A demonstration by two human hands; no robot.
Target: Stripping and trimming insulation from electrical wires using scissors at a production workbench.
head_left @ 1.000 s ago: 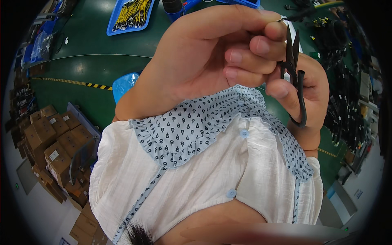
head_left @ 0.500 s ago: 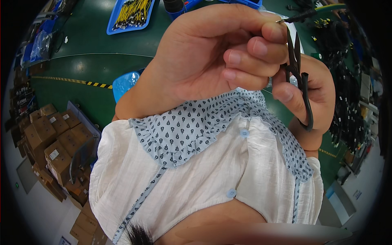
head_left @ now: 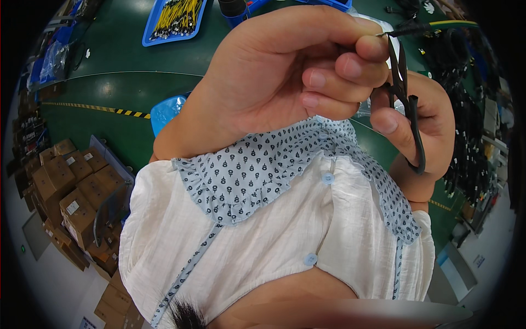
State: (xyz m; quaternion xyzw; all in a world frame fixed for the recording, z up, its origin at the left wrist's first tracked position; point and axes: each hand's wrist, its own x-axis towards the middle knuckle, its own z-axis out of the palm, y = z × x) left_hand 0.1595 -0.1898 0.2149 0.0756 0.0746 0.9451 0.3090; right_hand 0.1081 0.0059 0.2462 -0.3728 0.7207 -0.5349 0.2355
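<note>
My left hand is raised at upper centre, thumb and forefinger pinching the bare metal tip of a yellow-green wire. A black sleeve covers the wire just beyond that tip. The other fingers curl into the palm. My right hand is closed around a pair of black-handled scissors, whose blades point up. One blade's tip is at the sleeve's end beside my left fingertips; I cannot tell whether it touches. The blades stand slightly apart. Part of the right hand is hidden behind the left fingers and the scissors.
On the green table a blue tray holds many yellow-and-black wire pieces. A dark cylindrical object stands beside it. Dark cables lie in bundles at the right. Cardboard boxes are stacked at the lower left.
Both hands have shifted slightly to the right, taking the wire and scissors along. The yellow-green part of the wire now lies lower and more level.
</note>
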